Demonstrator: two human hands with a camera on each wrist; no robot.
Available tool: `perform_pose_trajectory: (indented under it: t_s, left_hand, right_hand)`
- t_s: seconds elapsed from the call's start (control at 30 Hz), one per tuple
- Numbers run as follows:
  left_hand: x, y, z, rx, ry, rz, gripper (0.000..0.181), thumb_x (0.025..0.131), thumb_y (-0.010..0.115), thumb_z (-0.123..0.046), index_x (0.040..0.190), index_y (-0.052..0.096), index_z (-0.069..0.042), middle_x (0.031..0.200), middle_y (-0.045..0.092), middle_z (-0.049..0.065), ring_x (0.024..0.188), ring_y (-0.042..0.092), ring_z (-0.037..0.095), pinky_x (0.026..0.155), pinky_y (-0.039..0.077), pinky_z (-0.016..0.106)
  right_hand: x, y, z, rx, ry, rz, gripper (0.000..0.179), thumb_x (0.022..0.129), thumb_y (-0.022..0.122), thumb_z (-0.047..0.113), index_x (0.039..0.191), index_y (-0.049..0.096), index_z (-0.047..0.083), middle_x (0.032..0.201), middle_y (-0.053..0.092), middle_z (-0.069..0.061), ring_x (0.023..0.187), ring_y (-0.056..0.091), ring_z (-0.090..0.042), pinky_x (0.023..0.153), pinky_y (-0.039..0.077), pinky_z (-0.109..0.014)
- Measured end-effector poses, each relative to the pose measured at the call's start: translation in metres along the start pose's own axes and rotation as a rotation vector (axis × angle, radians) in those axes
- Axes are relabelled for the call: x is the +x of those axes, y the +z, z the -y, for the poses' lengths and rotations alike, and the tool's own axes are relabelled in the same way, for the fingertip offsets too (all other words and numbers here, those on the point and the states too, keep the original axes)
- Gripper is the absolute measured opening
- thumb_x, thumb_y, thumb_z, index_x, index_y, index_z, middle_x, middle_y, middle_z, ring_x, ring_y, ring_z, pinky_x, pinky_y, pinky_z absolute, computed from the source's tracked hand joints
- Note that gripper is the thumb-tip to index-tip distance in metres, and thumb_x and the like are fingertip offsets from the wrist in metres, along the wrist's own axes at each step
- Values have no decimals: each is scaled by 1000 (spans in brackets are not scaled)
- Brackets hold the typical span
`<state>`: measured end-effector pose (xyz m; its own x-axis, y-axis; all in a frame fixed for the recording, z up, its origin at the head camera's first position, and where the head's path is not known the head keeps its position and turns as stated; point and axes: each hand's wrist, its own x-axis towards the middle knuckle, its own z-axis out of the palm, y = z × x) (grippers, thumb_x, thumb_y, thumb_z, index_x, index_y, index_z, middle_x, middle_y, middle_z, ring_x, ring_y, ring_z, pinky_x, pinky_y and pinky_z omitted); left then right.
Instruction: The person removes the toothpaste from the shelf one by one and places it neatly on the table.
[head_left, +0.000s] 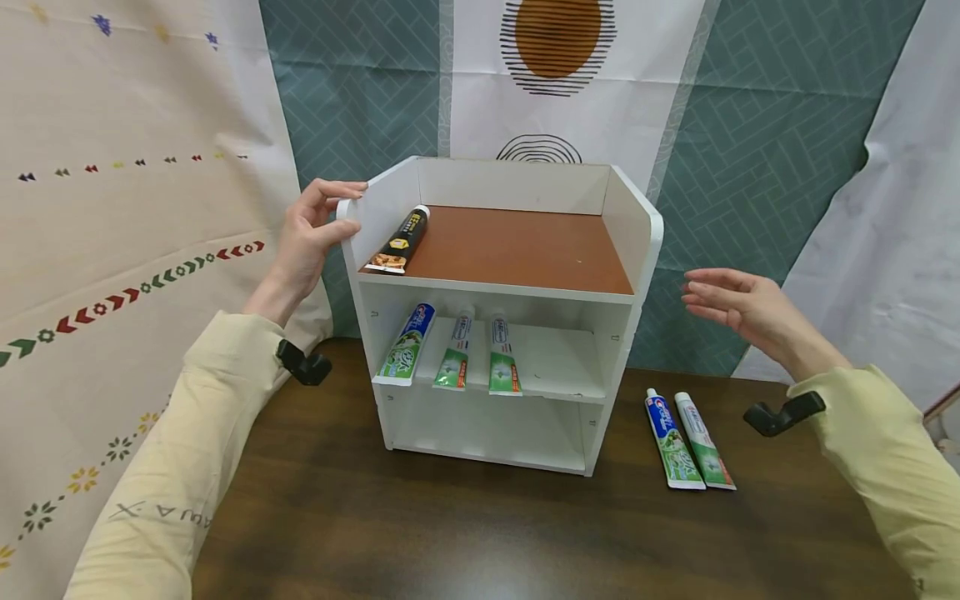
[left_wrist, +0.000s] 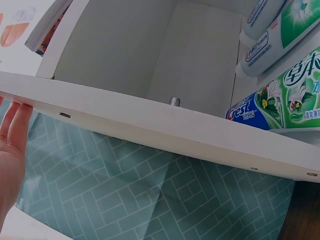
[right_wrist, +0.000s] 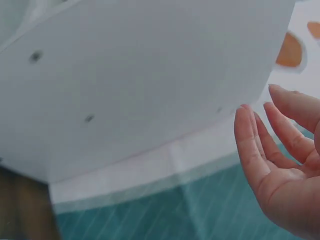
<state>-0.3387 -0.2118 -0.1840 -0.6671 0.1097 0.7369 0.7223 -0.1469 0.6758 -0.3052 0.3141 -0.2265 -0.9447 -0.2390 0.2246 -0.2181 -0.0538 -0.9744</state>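
A white three-tier shelf unit [head_left: 480, 287] with a brown top board stands on the table. My left hand [head_left: 307, 237] holds its upper left side panel, thumb at the front edge and fingers along the outside; in the left wrist view the fingers [left_wrist: 17, 125] lie against the outer face. A black toothpaste tube [head_left: 405, 242] lies at the top board's left. On the middle shelf are a blue-green Crest tube [head_left: 407, 343] and two white-green toothpaste tubes [head_left: 455, 350] [head_left: 503, 357]. To the unit's right, my right hand [head_left: 750, 312] hovers with fingers loosely bent, holding nothing.
On the dark wooden table [head_left: 480, 533], right of the unit, lie another blue-green Crest tube [head_left: 673, 442] and a white-green tube [head_left: 705, 442] side by side. A teal and white patterned cloth [head_left: 780, 183] hangs behind. Cream cloth [head_left: 135, 208] hangs at the left.
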Motion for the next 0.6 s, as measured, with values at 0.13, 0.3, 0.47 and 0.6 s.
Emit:
perform_pose_trajectory:
  t_s: [0.13,0.3,0.47,0.6]
  left_hand:
    - [0,0,0,1,7,4,27,77,57,9,99,62,-5,121,50,14,109,41,28,80,43,33]
    - [-1,-2,-1,15,16,-3,26,77,57,9,99,62,-5,121,49,14,109,40,27,80,44,34]
    - [0,-2,-2,15,12,3,26,77,57,9,100,61,-5,121,49,14,109,41,27,80,44,33]
    - [0,0,0,16,11,6,26,78,57,9,100,61,-4,121,49,14,109,40,28,81,44,33]
  right_hand:
    - [10,11,26,11,-57,24,24,89,54,2,112,59,1,109,55,-10,96,57,-20,77,47,-30]
    - [21,25,57,2,-110,42,22,87,57,3,108,62,2,104,54,-11,92,57,-19,74,48,-28]
    - [26,39,83,58,-133,55,22,85,59,1,107,61,-2,101,54,-12,89,57,-20,74,48,-30]
    - [29,50,103,153,-157,69,22,85,57,-4,107,59,-6,100,53,-15,87,57,-22,74,48,-31]
